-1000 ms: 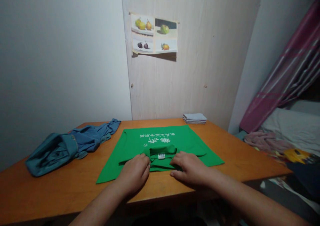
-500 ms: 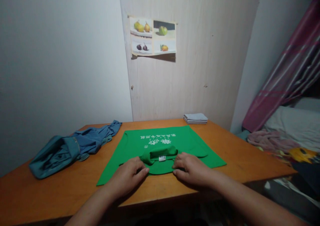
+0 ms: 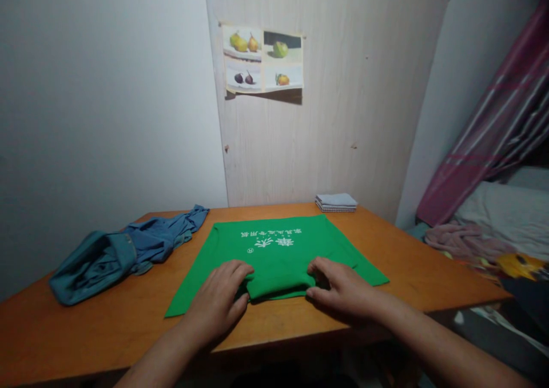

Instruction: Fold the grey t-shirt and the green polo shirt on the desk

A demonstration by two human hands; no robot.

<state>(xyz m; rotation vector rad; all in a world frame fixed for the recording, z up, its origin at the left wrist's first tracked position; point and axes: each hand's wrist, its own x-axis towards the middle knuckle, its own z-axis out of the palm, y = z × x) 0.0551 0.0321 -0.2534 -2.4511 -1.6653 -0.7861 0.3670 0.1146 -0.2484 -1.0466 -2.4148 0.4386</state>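
Observation:
A green T-shirt point(image 3: 274, 251) with white print lies flat on the wooden table point(image 3: 412, 268), its near edge folded over into a thick band. My left hand point(image 3: 221, 299) pinches the left end of that fold, thumb below and fingers on top. My right hand point(image 3: 343, 288) grips the right end the same way. Both hands are closed on the cloth near the table's front edge.
A crumpled blue garment point(image 3: 124, 254) lies at the table's left. A small folded stack of cloth point(image 3: 337, 202) sits at the back by the wall. A fruit picture point(image 3: 262, 59) hangs on the wood panel. A bed with bedding point(image 3: 484, 228) stands at the right.
The collar and its white label have been folded under and are now hidden. Both hands moved slightly outward and now hold the ends of the fold.

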